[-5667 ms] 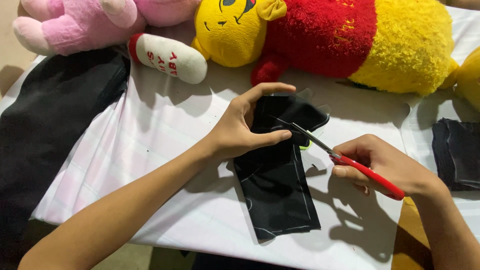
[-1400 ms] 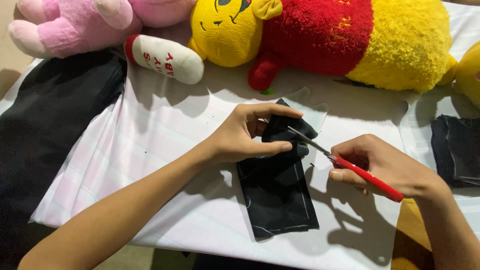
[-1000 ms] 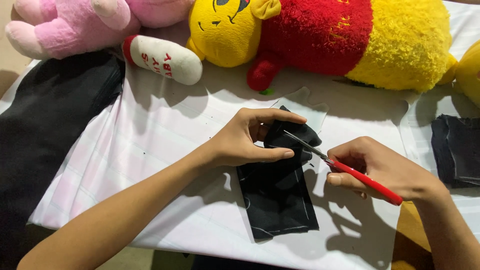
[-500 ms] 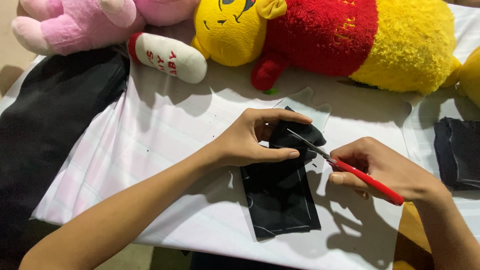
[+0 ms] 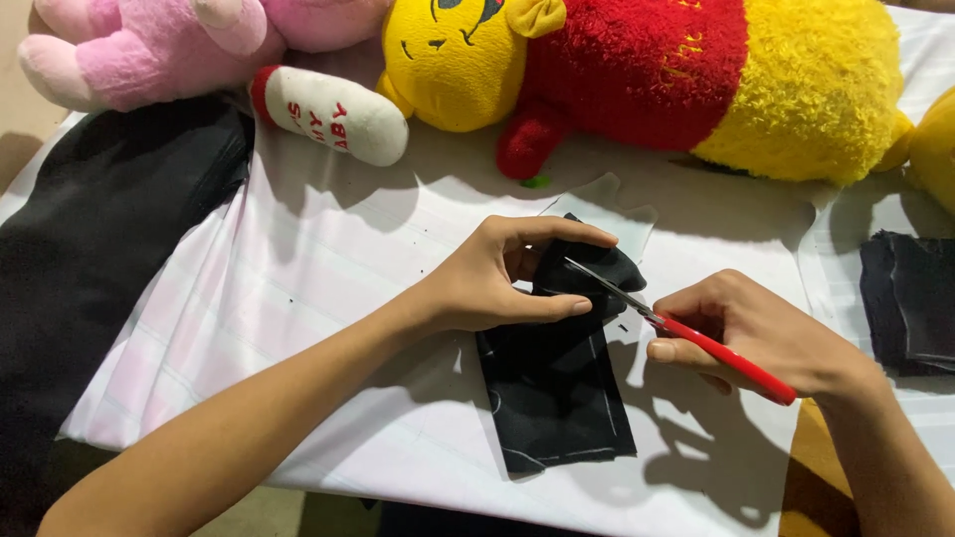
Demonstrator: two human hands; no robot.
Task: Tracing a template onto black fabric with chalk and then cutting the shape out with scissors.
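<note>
Scene: a head-worn camera looks down at a person's two bare hands working over a surface (image 5: pixel 328 259) covered in white cloth.

Left hand: the left hand (image 5: pixel 497 283) reaches in from the near left; its fingers (image 5: pixel 557 306) are pinched together on the far end of a black fabric piece (image 5: pixel 557 393), lifting and bunching that end.

Right hand: the right hand (image 5: pixel 756 333) comes from the near right, closed around the handles of red-handled scissors (image 5: pixel 686 333). The blades point left and far, and their tips reach the raised fabric just beside the left thumb.

Where the fabric is: near the middle of the surface, a dark oblong with faint pale lines marked on it; its near end lies flat, its far end is held up.

Step in hand: judging by the blades at the cloth, cutting is under way at the far end of the piece.

Next move calls for: a taut hold and left fingertips kept apart from the blades.

Surroundings: a yellow plush bear in a red shirt (image 5: pixel 637 70) and a pink plush toy (image 5: pixel 169 45) lie along the far edge; black cloth (image 5: pixel 99 249) at far left; more dark fabric pieces (image 5: pixel 910 298) at right.
</note>
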